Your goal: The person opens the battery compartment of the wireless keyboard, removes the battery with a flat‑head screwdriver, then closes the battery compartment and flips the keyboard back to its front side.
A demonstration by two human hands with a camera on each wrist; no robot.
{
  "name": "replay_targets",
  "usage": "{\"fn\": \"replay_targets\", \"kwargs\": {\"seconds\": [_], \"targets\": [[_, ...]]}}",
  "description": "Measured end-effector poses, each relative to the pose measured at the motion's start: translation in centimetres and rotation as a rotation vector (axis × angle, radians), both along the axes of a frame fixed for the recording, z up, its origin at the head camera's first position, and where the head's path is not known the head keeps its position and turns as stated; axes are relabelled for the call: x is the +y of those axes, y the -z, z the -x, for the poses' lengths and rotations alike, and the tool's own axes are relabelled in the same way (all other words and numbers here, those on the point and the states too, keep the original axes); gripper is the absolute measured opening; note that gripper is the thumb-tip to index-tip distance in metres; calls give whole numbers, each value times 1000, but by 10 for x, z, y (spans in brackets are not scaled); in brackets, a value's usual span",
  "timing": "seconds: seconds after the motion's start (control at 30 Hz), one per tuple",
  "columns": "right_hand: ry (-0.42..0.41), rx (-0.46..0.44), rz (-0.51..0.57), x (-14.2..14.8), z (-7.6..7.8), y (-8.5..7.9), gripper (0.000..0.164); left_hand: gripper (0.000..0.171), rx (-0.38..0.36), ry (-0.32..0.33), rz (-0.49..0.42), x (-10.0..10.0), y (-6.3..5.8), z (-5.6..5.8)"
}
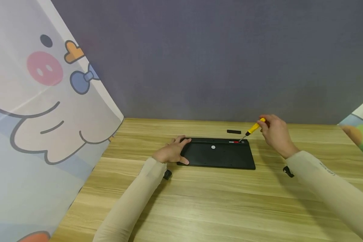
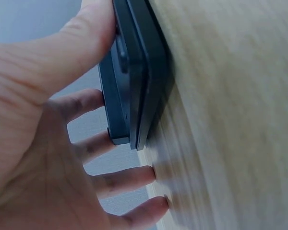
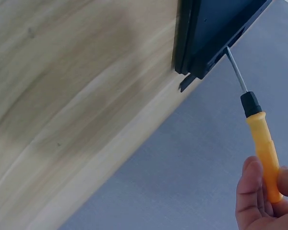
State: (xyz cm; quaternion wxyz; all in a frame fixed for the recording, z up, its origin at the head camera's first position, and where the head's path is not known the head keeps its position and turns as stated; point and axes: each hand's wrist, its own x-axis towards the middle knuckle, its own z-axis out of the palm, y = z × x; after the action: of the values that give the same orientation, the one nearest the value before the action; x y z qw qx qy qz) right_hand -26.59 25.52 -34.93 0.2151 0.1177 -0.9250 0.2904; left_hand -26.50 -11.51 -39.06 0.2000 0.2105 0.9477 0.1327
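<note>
A black keyboard [image 1: 217,155] lies underside up on the table, a round white sticker on it. Near its far right corner is an open battery slot with a red-and-white battery [image 1: 234,142] inside. My left hand [image 1: 172,153] rests on the keyboard's left end with fingers spread; in the left wrist view the thumb [image 2: 93,36] lies against it and two fingertips touch the table. My right hand [image 1: 275,132] pinches the yellow handle of a screwdriver [image 3: 263,139] between thumb and fingers. The screwdriver slants down, its metal tip at the slot.
A small black battery cover [image 1: 234,131] lies behind the keyboard on the wooden table [image 1: 199,201]. A grey panel [image 1: 217,67] stands along the table's back edge. A cartoon-printed wall [image 1: 48,117] borders the left side. Black straps [image 1: 288,171] hang at both wrists.
</note>
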Motion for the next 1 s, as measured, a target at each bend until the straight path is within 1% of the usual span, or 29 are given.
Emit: {"fn": "replay_targets", "kwargs": {"seconds": [0.33,0.6,0.67,0.87,1.0], "targets": [[2,-18,9,3,0,-1,28,96,-7,4,3,0,-2,-1],[-2,-77,28,9,-2,0,31,96,-3,7,5,0,-2,-2],[1,-75,30,10,-3,1,31,96,-5,7,3,0,-2,-2],[-2,-30,27,10,-4,2,26,96,-11,4,-8,-1,-1,-1],[-17,-40,22,14,-5,1,25,96,-16,3,-9,-1,-2,-1]]}}
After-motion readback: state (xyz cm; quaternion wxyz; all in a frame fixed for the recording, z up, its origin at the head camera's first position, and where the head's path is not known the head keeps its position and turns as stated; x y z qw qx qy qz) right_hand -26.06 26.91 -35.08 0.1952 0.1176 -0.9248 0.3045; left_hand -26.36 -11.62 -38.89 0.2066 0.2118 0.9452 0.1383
